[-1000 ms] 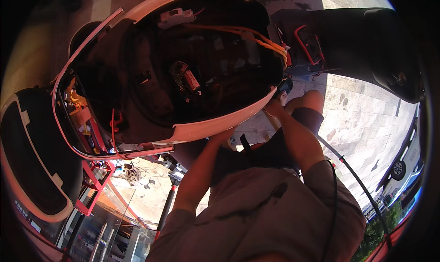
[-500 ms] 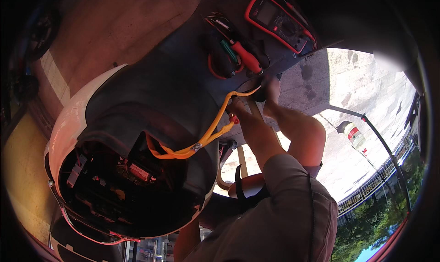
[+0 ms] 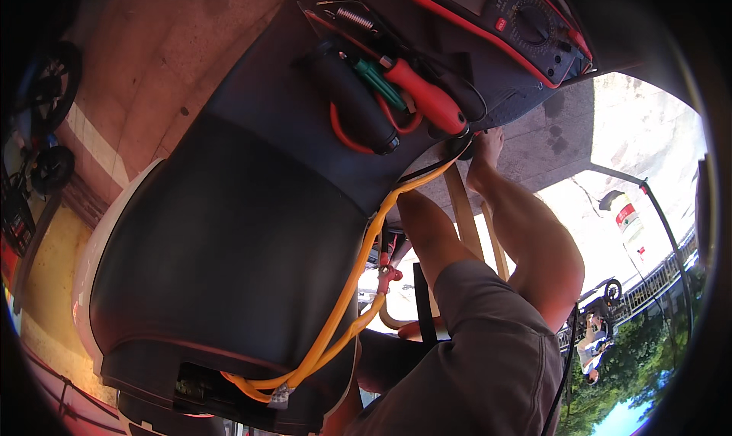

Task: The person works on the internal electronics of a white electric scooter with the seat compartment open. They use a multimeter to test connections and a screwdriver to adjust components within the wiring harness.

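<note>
Neither of my hands shows plainly. A strip of bare skin (image 3: 345,415) at the lower edge, left of the grey shorts, looks like part of a forearm, with no fingers in sight. Beside a black strap (image 3: 424,302) is a small patch of skin; I cannot tell whether it is a hand. Nearest to these runs a yellow-sleeved cable (image 3: 335,322) along the black seat (image 3: 229,245) of a vehicle with a white body. One branch ends in a red connector (image 3: 390,274). The cable's lower end enters a dark opening (image 3: 194,384) under the seat.
On the seat lie a red-handled screwdriver (image 3: 431,97), a black-handled tool (image 3: 362,108), a green-handled tool (image 3: 381,84) and a red-and-black multimeter (image 3: 526,32). Bare legs (image 3: 534,230) in grey shorts and wooden bars (image 3: 463,215) are at right. Parked two-wheelers (image 3: 49,161) stand far left.
The view has shifted: seat, tools and multimeter look larger, and the cable's lower end sits lower in the picture. The broad compartment with its inner parts is now mostly out of sight.
</note>
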`<control>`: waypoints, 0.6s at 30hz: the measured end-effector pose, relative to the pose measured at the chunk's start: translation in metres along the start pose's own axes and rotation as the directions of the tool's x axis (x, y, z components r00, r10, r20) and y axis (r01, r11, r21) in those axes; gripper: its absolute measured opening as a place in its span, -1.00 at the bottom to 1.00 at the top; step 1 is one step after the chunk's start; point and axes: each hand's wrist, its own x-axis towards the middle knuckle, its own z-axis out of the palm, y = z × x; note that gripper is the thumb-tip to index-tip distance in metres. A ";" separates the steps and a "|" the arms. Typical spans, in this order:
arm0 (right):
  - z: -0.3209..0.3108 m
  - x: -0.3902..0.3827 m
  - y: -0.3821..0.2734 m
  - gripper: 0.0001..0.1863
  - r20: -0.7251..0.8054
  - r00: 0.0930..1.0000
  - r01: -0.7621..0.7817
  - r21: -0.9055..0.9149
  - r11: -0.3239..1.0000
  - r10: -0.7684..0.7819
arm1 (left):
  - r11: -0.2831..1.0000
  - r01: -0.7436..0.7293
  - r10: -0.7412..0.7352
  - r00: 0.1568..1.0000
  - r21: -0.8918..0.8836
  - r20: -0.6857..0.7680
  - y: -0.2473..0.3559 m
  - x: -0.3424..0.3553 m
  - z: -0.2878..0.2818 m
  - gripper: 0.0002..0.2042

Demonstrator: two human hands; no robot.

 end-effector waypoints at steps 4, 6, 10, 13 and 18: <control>-0.016 -0.014 -0.009 -0.75 -0.002 0.999 0.041 -0.019 0.999 -0.041 | 0.996 0.049 -0.049 0.999 -0.079 0.011 -0.025 0.010 -0.009 -0.70; -0.028 -0.037 -0.012 -0.76 -0.007 0.996 0.086 -0.049 0.995 -0.087 | 0.974 0.006 0.010 0.998 -0.227 0.069 -0.040 0.033 -0.001 -0.64; -0.067 -0.087 -0.033 -0.72 -0.181 0.901 0.268 -0.481 0.835 -0.393 | 0.918 0.072 -0.050 0.997 -0.391 0.067 -0.035 0.100 0.042 -0.61; -0.100 -0.121 -0.044 -0.69 -0.087 0.986 -0.134 0.130 0.982 0.146 | 0.892 0.091 -0.094 0.995 -0.442 0.015 0.000 0.132 0.082 -0.59; -0.082 -0.100 -0.041 -0.64 0.101 0.983 -0.154 -0.033 0.988 0.156 | 0.843 0.110 -0.006 0.981 -0.527 0.195 0.036 0.101 0.078 -0.64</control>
